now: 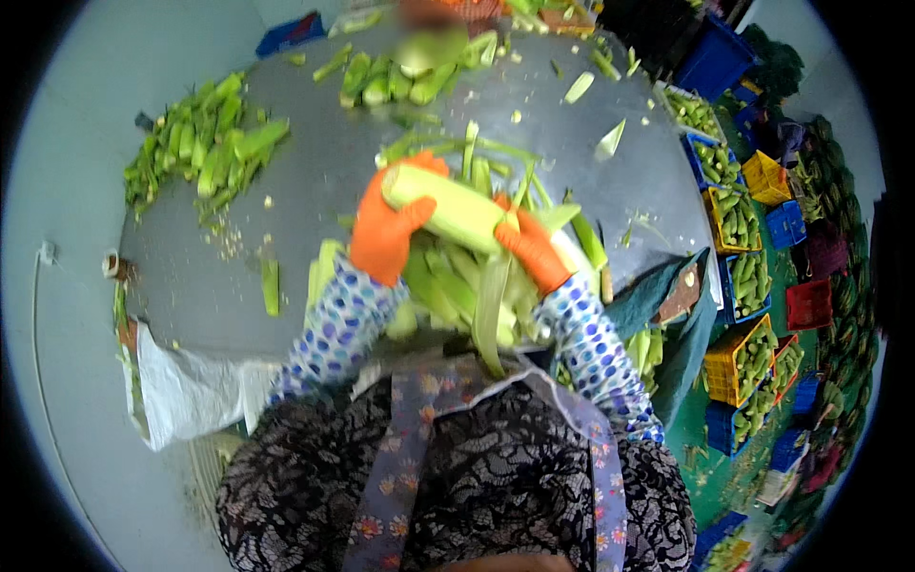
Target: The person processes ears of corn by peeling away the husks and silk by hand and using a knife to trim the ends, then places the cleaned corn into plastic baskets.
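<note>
An ear of corn [452, 209], wrapped in pale green husk, is held slantwise between my two hands above the table. My left hand [380, 239], in an orange rubber glove, grips the ear's thick, cut-looking left end, thumb in front. At the right end, my right hand [535, 250], gloved the same, closes around the ear and some loose leaves. A long strip of husk [492, 307] hangs down from near the right hand. Beneath both hands lies a pile of loose green husks [439, 286], which hides the table's near edge there.
The grey metal table [207, 293] bears a heap of unhusked corn [207, 146] at left and more ears [397, 82] opposite. A white sack [182, 386] hangs by the near left edge. Crates of corn, including a yellow crate [729, 368], line the right side. A dark green cloth [686, 357] drapes nearby.
</note>
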The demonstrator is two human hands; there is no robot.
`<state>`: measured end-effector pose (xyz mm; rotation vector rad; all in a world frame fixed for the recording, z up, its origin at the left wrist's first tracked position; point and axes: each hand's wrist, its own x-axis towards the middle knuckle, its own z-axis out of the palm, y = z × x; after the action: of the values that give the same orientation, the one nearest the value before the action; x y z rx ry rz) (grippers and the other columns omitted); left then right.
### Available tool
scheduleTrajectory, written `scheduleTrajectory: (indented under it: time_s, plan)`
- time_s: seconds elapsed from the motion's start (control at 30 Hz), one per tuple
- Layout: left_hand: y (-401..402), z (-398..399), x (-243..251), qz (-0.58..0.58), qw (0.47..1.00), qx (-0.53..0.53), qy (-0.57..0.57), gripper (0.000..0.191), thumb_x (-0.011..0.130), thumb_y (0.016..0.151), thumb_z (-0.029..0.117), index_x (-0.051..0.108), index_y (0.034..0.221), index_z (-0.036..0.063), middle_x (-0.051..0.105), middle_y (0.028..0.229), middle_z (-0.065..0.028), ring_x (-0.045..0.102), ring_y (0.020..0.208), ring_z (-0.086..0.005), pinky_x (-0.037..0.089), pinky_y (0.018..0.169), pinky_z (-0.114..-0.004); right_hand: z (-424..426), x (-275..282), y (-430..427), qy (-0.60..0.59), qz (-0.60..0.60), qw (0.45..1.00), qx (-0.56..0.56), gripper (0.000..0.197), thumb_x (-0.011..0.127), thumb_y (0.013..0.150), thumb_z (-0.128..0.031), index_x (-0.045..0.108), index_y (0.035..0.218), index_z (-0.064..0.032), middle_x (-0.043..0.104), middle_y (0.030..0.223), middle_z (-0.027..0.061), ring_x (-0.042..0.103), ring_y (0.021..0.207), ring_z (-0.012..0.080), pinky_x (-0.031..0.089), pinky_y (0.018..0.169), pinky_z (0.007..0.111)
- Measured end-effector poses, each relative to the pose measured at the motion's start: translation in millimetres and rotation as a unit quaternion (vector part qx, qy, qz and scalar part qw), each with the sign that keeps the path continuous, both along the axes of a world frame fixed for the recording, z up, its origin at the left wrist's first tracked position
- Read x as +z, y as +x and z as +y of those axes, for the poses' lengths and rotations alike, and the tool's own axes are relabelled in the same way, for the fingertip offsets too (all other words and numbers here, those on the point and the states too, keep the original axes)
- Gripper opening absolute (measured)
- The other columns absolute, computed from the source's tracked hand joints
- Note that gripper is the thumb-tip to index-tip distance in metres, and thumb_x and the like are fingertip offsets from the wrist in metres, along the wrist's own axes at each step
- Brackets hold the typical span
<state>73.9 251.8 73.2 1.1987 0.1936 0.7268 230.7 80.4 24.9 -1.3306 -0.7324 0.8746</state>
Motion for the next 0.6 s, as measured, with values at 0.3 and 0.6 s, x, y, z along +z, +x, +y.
scheduleTrajectory:
  time_s: [0.3, 0.6]
  plan:
    - [-18.3, 19.2, 9.7, 0.009, 0.999, -0.020, -0.043, 0.053, 0.065, 0.087, 0.012, 0.044, 0.132, -0.0049, 0.054, 0.129, -0.0202, 0.052, 0.123, -0.0318, 0.043, 0.105, -0.044, -0.9, 9.5, -20.0, -0.040, 0.134, 0.980, 0.140, 0.048, 0.068, 0.089, -0.023, 0.054, 0.131, -0.0029, 0.065, 0.102, 0.0017, 0.056, 0.085, 0.0091, 0.045, 0.075, 0.024]
    - [-53.1, 52.0, -24.8, -0.102, 0.944, -0.013, -0.314, 0.036, 0.054, 0.099, 0.027, 0.050, 0.124, 0.0012, 0.055, 0.128, -0.0191, 0.052, 0.121, -0.0327, 0.043, 0.105, -0.051, -22.4, 54.9, -13.4, 0.097, -0.093, 0.949, 0.283, 0.047, 0.063, 0.093, -0.015, 0.051, 0.136, -0.0033, 0.063, 0.120, 0.0073, 0.055, 0.110, 0.0160, 0.041, 0.098, 0.032]
